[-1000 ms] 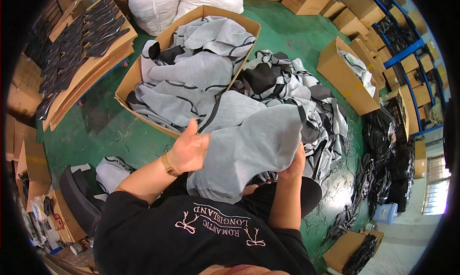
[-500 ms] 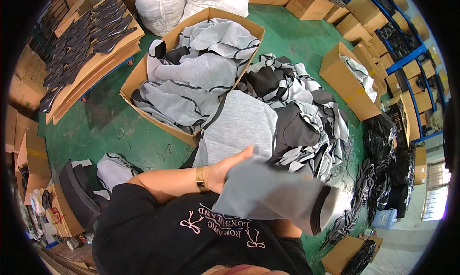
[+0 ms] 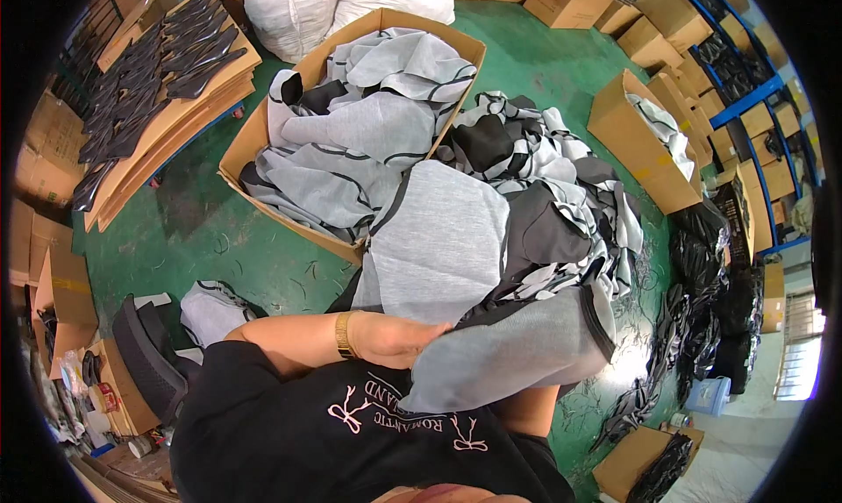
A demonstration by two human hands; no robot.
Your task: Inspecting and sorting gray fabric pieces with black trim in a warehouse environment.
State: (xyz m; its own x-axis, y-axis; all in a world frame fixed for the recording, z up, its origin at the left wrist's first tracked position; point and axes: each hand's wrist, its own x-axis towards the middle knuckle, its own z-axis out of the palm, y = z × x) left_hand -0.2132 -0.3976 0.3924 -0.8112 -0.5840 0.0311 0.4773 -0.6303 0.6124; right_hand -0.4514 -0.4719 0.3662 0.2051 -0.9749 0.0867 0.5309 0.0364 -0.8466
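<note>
In front of my body hangs a grey fabric piece (image 3: 513, 354) with a black band along its right end. My left hand (image 3: 399, 338), a gold watch on its wrist, is closed at the upper left edge of this piece. The fabric covers my right hand; only part of the right forearm (image 3: 531, 408) shows below it. Just beyond lies a light grey fabric piece (image 3: 438, 240) with dark edging, spread flat. To its right is a heap of grey and black fabric pieces (image 3: 561, 214).
A large cardboard box (image 3: 241, 143) full of grey pieces stands ahead. Stacked boards with black parts (image 3: 167, 73) are at far left, another box (image 3: 645, 161) at right. Black plastic bags (image 3: 702, 249) and blue shelving (image 3: 745, 104) line the right side. Scraps litter the green floor (image 3: 254, 271).
The grey fabric piece has swung upward at its right end and opened out flatter. My left hand has shifted slightly left and its thumb has closed down onto the edge.
</note>
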